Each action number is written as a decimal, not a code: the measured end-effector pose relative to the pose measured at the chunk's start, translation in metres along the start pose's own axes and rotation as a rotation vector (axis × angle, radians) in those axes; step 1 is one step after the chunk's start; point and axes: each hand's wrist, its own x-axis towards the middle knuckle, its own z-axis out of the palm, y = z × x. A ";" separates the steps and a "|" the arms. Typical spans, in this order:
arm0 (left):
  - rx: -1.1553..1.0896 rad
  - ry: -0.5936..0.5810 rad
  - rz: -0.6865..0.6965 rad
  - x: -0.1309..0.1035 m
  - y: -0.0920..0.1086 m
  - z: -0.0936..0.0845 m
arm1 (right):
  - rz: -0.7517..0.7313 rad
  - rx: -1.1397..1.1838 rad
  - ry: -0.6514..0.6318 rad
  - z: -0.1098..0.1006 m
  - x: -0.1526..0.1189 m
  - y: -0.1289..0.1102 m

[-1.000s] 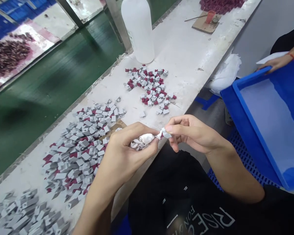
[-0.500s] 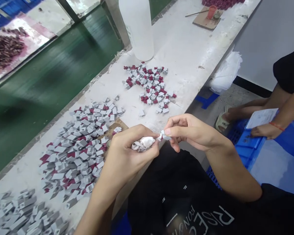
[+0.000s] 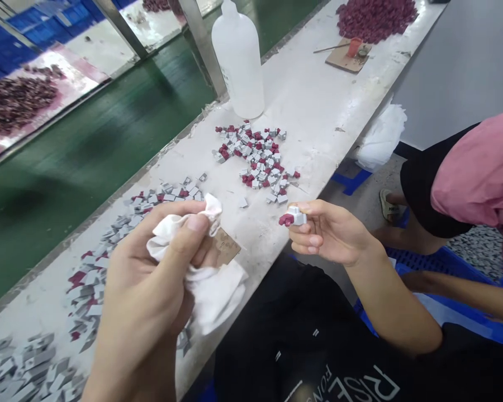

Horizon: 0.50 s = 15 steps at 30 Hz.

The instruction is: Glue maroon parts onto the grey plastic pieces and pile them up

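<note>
My left hand (image 3: 163,268) is closed around a crumpled white cloth (image 3: 218,290), part of which hangs below the fingers. Between the thumb and fingers of my right hand (image 3: 331,231) is a small grey and dark red plastic part (image 3: 293,216), its red end pointing left. The two hands are apart, both above the table's near edge. Behind my left hand lies a large pile of similar grey and red parts (image 3: 109,240), partly hidden by it. A smaller spread of these parts (image 3: 260,156) lies farther along the table.
A white plastic bottle (image 3: 238,67) stands on the table (image 3: 302,106). Cardboard (image 3: 347,58) with a small red cup (image 3: 354,47) lies beyond, near a dark red heap (image 3: 377,19). More grey pieces (image 3: 29,368) are at lower left. A person in pink (image 3: 482,178) bends over blue crates at right.
My hands have separated: the left, with the cloth, moved left and up, while the right keeps the part, whose red end now shows. The person at right has leaned further into view.
</note>
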 end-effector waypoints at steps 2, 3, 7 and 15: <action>-0.014 0.095 0.045 0.001 0.001 0.001 | 0.009 0.050 -0.011 -0.002 0.002 0.000; -0.005 0.131 0.059 0.000 0.003 0.001 | 0.010 0.068 -0.001 -0.002 0.003 0.000; 0.039 0.106 0.106 -0.007 0.025 -0.011 | -0.069 0.071 0.084 0.009 0.003 0.007; 0.522 0.163 0.650 0.024 0.115 -0.020 | -0.137 -0.086 0.293 -0.023 0.029 0.038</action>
